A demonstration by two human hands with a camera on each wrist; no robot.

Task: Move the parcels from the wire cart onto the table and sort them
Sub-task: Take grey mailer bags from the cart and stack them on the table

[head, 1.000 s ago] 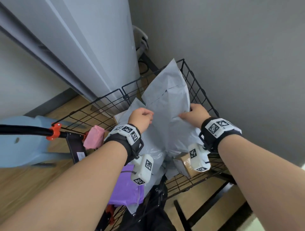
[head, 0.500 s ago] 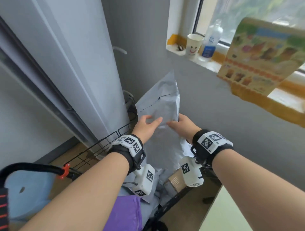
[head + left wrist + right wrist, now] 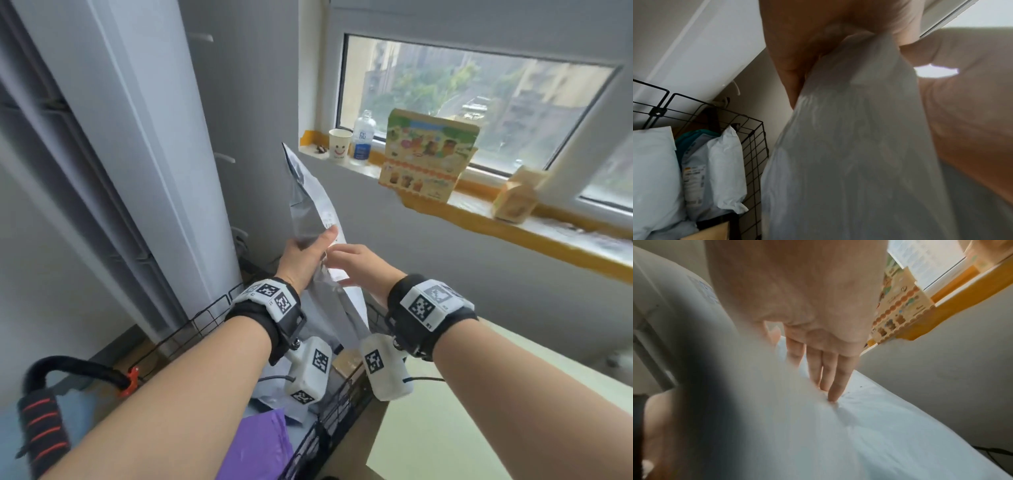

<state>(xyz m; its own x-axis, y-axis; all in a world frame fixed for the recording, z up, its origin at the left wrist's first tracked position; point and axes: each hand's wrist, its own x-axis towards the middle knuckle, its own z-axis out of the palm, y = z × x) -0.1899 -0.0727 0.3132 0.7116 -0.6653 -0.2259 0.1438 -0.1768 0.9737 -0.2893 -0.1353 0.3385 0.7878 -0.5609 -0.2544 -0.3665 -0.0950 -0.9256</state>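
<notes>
Grey mailer held up above the cart, between your two hands

On your left the wire cart [image 3: 205, 315] holds more parcels: pale poly bags [image 3: 723, 164] standing against its mesh and a purple parcel [image 3: 260, 445] lower down. Your left hand [image 3: 303, 257] is closed on the grey poly mailer [image 3: 308, 205], thumb on the near face and fingers behind, pinching it about mid-height so it stands almost upright above the cart. It looks light, soft and slick: the film crumples at the grip and the lower part hangs limp, so judge it likely to slide unless you take a fold or the sealed edge. Your right hand [image 3: 356, 267] is open, its straight fingers [image 3: 835, 386] pressing flat on the mailer's right face. The pale green table [image 3: 496, 394] lies lower right, just beside the cart.
</notes>
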